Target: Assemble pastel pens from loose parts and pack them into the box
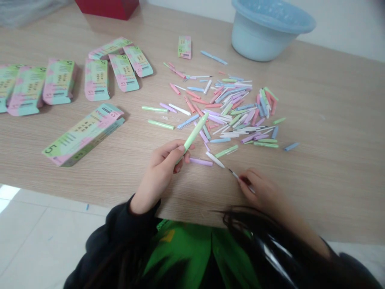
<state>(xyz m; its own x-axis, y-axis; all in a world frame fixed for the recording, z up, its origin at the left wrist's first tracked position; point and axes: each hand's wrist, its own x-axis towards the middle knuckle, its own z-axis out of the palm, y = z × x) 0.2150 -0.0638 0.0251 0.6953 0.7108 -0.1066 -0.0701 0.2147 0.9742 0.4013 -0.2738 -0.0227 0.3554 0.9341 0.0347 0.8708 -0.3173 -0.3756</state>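
We have a light green pen piece (195, 131) in our left hand (164, 162). It is long and smooth, and its thin end tilts up toward the worktop's (135, 180) far edge. Our right hand (255, 186) pinches a skinny white stick (235, 175) close to the near edge. The stick's dark tip points toward the far left corner. We see the two apart.

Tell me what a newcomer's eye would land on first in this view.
Probably the loose pile of pastel pen parts spread across the middle of the table. Next, the large light blue basin at the back right, and the pastel cartons on the left. In front, the left hand holds up a pale green barrel.
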